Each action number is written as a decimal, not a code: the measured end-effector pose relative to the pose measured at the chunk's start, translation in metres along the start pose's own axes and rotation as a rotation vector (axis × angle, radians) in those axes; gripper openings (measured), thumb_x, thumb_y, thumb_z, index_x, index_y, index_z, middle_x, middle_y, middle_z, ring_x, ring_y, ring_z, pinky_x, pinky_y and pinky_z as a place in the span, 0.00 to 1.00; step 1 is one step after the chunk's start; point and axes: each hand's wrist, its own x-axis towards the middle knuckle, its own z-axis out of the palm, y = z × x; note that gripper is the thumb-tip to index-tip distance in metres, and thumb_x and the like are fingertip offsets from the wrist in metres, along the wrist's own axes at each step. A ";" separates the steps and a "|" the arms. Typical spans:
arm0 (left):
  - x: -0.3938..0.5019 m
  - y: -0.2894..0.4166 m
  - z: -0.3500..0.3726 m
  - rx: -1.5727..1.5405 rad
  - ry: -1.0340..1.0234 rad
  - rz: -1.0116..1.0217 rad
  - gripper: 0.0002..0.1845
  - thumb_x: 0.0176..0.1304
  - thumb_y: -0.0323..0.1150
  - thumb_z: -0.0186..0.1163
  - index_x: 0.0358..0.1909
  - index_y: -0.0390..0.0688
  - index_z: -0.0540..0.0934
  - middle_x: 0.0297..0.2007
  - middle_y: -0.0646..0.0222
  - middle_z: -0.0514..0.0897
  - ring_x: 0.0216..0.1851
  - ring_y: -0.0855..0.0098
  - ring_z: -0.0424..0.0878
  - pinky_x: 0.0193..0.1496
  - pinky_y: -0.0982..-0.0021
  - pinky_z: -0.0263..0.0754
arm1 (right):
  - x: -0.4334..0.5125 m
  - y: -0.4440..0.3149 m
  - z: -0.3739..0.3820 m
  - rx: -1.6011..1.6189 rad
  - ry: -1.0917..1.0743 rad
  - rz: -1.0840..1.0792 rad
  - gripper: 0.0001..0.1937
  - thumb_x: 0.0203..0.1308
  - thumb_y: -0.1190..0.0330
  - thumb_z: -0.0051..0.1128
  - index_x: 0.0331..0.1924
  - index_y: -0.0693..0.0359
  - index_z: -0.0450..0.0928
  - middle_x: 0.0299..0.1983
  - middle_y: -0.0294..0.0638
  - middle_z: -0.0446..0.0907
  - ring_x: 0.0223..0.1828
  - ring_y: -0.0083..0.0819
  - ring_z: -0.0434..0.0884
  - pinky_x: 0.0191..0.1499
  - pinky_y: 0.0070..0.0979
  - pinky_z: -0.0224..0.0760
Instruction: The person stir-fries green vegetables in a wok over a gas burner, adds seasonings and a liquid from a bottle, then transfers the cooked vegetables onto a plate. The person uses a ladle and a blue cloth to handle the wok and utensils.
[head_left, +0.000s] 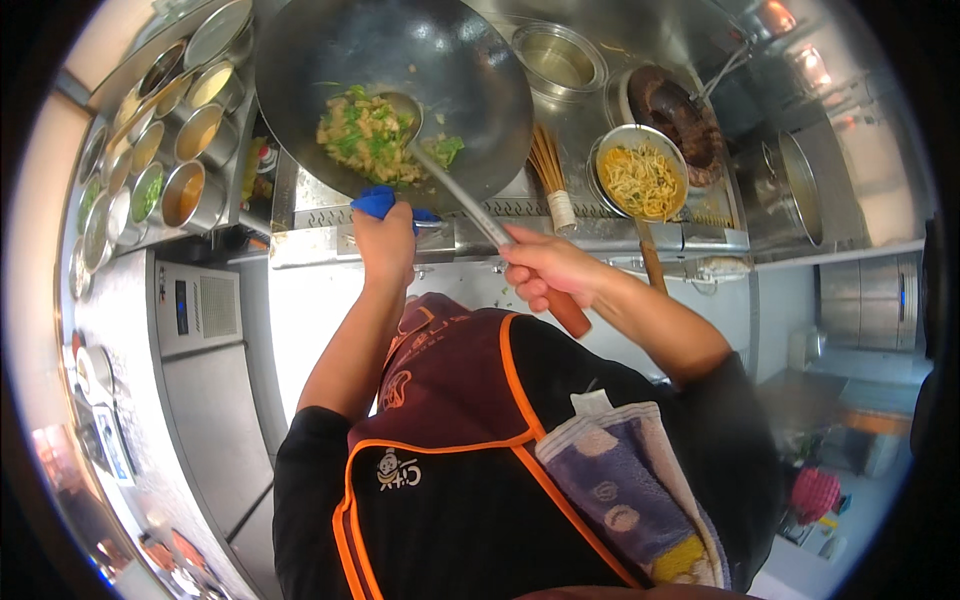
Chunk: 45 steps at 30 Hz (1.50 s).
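Note:
A large dark wok (465, 82) tilts over the range, with chopped food and green leaves (360, 139) gathered in its lower left part. My left hand (386, 236) grips the wok's near edge through a folded blue cloth (375, 201); the handle itself is hidden. In my right hand (547, 268) is a long steel ladle (465, 196), held near its orange-brown wooden grip. The bowl of the ladle rests in the wok, against the right side of the food.
Several metal pots of sauces and chopped greens (187, 196) line the left shelf. Right of the wok are a pot of liquid (556, 64), a bamboo wok brush (555, 180), a wooden-handled strainer of noodle-like food (641, 176) and a rusty burner ring (675, 124). The range's steel front edge (360, 246) runs before me.

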 end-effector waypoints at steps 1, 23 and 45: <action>-0.009 -0.001 0.001 0.012 0.040 -0.019 0.07 0.56 0.21 0.55 0.36 0.41 0.71 0.29 0.71 0.73 0.25 0.77 0.72 0.27 0.73 0.70 | -0.013 0.004 -0.005 0.222 -0.219 0.051 0.26 0.76 0.64 0.42 0.75 0.47 0.54 0.26 0.28 0.63 0.16 0.13 0.61 0.16 0.17 0.61; -0.170 -0.026 -0.046 -0.247 0.270 -0.203 0.16 0.66 0.28 0.53 0.50 0.26 0.69 0.46 0.50 0.80 0.42 0.56 0.85 0.43 0.62 0.88 | -0.094 0.016 -0.075 0.281 -0.360 0.286 0.22 0.77 0.64 0.43 0.71 0.54 0.61 0.27 0.26 0.63 0.17 0.08 0.61 0.18 0.10 0.58; -0.434 -0.190 -0.111 -0.428 0.933 -0.096 0.14 0.59 0.26 0.59 0.47 0.35 0.79 0.39 0.63 0.84 0.38 0.70 0.82 0.42 0.68 0.78 | -0.149 -0.010 0.059 -0.135 -0.928 0.476 0.49 0.64 0.85 0.50 0.78 0.49 0.27 0.27 0.37 0.65 0.14 0.17 0.67 0.17 0.20 0.66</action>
